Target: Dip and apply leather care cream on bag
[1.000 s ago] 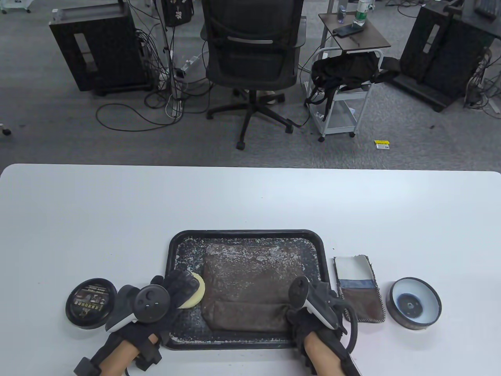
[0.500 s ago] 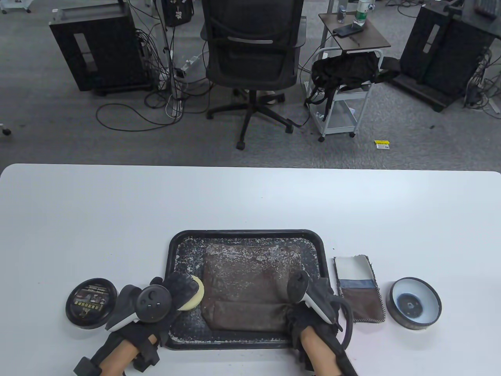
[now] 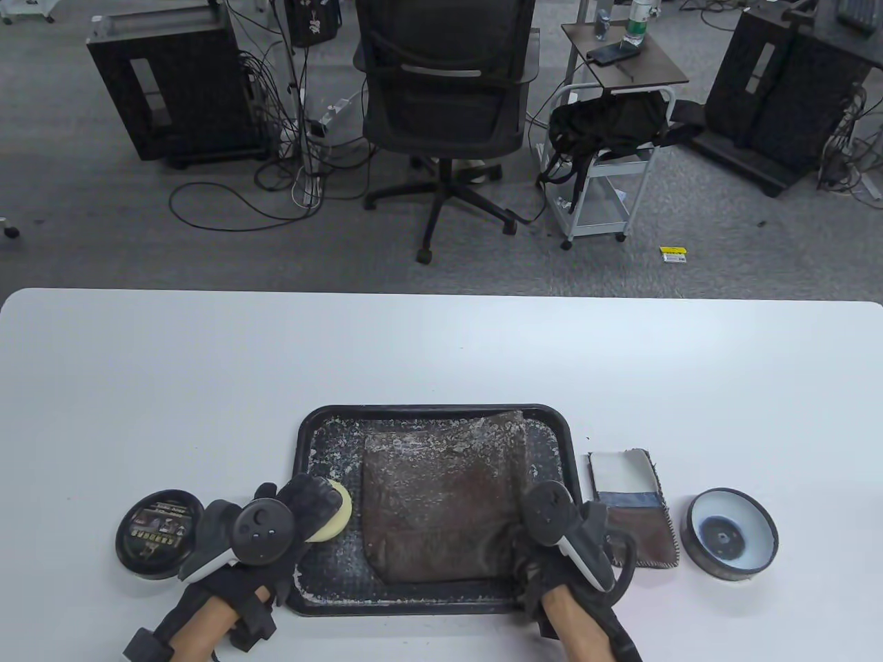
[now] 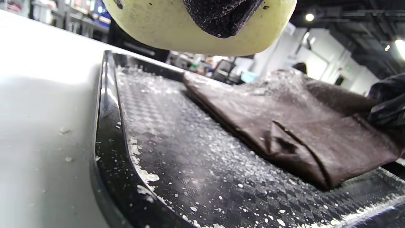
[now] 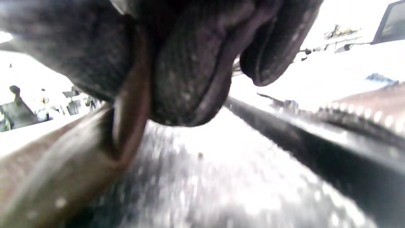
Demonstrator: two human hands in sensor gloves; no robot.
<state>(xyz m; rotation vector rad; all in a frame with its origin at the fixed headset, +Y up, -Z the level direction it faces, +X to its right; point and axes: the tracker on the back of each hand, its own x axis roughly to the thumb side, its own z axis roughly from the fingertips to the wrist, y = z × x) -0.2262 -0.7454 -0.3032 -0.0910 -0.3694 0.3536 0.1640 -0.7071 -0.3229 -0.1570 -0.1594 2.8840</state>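
Note:
A brown leather bag (image 3: 441,496), flecked with white cream, lies askew in the black tray (image 3: 331,441). My right hand (image 3: 526,552) grips the bag's near right corner. In the right wrist view its gloved fingers (image 5: 190,63) pinch the leather edge (image 5: 63,164). My left hand (image 3: 307,507) holds a round yellow sponge (image 3: 336,516) over the tray's left side, just left of the bag. In the left wrist view the sponge (image 4: 152,25) hangs above the tray (image 4: 177,158), apart from the bag (image 4: 284,126). The open cream tin (image 3: 729,533) stands at the right.
The tin's black lid (image 3: 161,533) lies left of the tray, close to my left wrist. A folded cloth (image 3: 631,507) lies between tray and tin. An office chair (image 3: 445,103) and a cart (image 3: 607,158) stand beyond the table's far edge.
My right hand has turned and pulled the bag, so it now lies askew with its far right corner near the tray's far rim. My left hand and sponge drew slightly left.

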